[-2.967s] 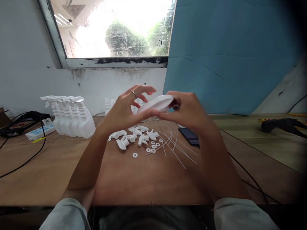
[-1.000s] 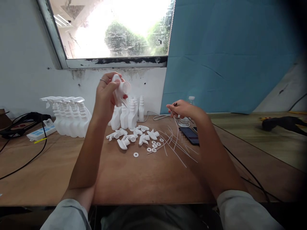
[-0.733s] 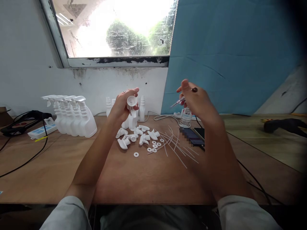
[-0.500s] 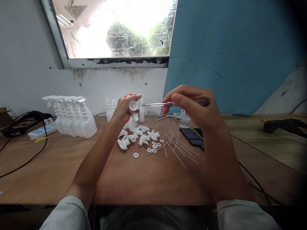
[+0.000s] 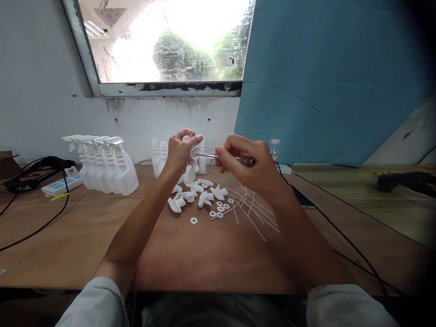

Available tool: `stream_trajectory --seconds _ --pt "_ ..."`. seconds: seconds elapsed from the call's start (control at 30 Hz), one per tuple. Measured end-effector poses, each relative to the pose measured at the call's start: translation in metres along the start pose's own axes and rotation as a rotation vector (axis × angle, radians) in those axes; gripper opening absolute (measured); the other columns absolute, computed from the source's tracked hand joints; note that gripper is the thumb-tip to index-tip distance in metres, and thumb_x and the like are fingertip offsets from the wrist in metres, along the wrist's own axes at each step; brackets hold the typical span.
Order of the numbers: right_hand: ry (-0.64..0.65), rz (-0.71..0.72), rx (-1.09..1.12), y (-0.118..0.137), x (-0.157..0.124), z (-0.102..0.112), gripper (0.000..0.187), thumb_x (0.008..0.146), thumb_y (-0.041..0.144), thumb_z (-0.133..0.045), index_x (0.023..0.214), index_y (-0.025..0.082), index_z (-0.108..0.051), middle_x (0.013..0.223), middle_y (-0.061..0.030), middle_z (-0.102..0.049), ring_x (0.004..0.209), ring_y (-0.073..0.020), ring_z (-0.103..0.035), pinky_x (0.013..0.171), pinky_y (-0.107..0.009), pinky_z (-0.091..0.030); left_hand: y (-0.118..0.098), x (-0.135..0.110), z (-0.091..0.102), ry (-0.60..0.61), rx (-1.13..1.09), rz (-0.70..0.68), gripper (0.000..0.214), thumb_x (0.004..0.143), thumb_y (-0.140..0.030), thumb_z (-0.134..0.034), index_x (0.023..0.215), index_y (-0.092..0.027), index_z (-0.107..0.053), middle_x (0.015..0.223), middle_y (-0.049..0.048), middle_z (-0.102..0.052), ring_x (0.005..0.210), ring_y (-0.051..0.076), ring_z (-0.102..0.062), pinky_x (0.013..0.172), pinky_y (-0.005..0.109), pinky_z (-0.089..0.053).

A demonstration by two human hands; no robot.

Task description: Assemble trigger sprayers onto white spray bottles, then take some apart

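Note:
My left hand is closed round a white spray head, held up above the table with its round collar facing right. My right hand grips a screwdriver with a dark handle, and its metal shaft points left into the collar of the spray head. Below the hands lie several loose white spray heads, small white washers and thin white tubes on the wooden table.
A row of white spray bottles stands at the left. More bare bottles stand by the wall. A power strip and black cables lie far left. A small water bottle and a black cable sit at the right.
My right hand picked up the screwdriver from the right and brought its tip to the spray head. My left hand lowered and turned the spray head so its collar faces the tool.

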State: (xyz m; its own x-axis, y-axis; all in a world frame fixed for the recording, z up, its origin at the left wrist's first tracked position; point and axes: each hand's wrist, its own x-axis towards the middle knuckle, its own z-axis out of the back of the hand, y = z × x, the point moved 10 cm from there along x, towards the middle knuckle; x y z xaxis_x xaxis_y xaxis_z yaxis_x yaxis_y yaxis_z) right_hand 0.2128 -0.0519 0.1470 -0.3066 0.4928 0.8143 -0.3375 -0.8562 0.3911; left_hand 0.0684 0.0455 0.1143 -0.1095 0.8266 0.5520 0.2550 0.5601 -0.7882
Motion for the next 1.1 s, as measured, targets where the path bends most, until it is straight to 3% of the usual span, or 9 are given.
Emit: stream_trajectory --seconds 0.1,0.33,0.63,0.93,1.03,1.1 --pt "-0.027 -0.066 0.139 -0.009 0.002 -0.002 0.041 0.092 0.049 -0.058 0.066 0.018 -0.049 0.064 -0.0004 -0.061 0.057 -0.0103 -0.06 0.054 -0.025 -0.05 -0.004 -0.002 0.0 -0.008 0.004 -0.011 0.031 0.064 -0.021 -0.075 0.065 -0.018 -0.044 0.057 -0.0059 -0.04 0.044 0.004 -0.038 0.04 0.018 -0.032" --pt "-0.035 -0.104 0.421 -0.026 0.009 -0.003 0.044 0.086 0.058 -0.061 0.068 0.019 -0.049 0.067 -0.0009 -0.062 0.062 -0.0147 -0.067 0.056 -0.029 -0.058 -0.001 0.0 0.003 0.021 -0.108 0.158 0.034 0.061 -0.021 -0.078 0.068 -0.019 -0.045 0.063 -0.0057 -0.042 0.046 0.006 -0.044 0.038 0.02 -0.04" --pt "-0.058 -0.006 0.413 -0.009 0.005 -0.009 0.037 0.091 0.05 -0.059 0.072 0.02 -0.051 0.072 -0.0012 -0.066 0.065 -0.0135 -0.067 0.065 -0.031 -0.06 -0.002 0.001 -0.001 0.079 -0.264 0.196 0.033 0.065 -0.019 -0.074 0.063 -0.017 -0.042 0.063 -0.0058 -0.04 0.042 0.003 -0.042 0.037 0.019 -0.034" --pt "-0.021 -0.041 0.304 -0.005 0.002 -0.012 0.037 0.092 0.049 -0.058 0.071 0.019 -0.05 0.071 -0.0007 -0.065 0.065 -0.0116 -0.066 0.065 -0.027 -0.058 0.0 0.005 0.015 -0.076 -0.155 0.092 0.033 0.061 -0.02 -0.078 0.069 -0.019 -0.046 0.061 -0.0066 -0.042 0.046 0.006 -0.042 0.041 0.021 -0.04" --pt "-0.047 -0.022 0.384 -0.005 0.003 -0.013 0.035 0.094 0.046 -0.057 0.072 0.019 -0.051 0.071 -0.0004 -0.065 0.063 -0.0111 -0.066 0.064 -0.028 -0.058 -0.001 0.004 0.008 -0.012 -0.204 0.125 0.032 0.062 -0.02 -0.077 0.066 -0.018 -0.045 0.059 -0.0069 -0.041 0.045 0.006 -0.044 0.041 0.021 -0.039" --pt "-0.065 0.022 0.456 -0.004 0.004 -0.015 0.033 0.095 0.043 -0.056 0.074 0.018 -0.051 0.072 -0.0001 -0.066 0.064 -0.0112 -0.066 0.063 -0.028 -0.058 0.003 0.002 -0.001 0.055 -0.269 0.222 0.028 0.063 -0.019 -0.075 0.066 -0.018 -0.046 0.058 -0.0068 -0.041 0.044 0.006 -0.046 0.039 0.021 -0.038"
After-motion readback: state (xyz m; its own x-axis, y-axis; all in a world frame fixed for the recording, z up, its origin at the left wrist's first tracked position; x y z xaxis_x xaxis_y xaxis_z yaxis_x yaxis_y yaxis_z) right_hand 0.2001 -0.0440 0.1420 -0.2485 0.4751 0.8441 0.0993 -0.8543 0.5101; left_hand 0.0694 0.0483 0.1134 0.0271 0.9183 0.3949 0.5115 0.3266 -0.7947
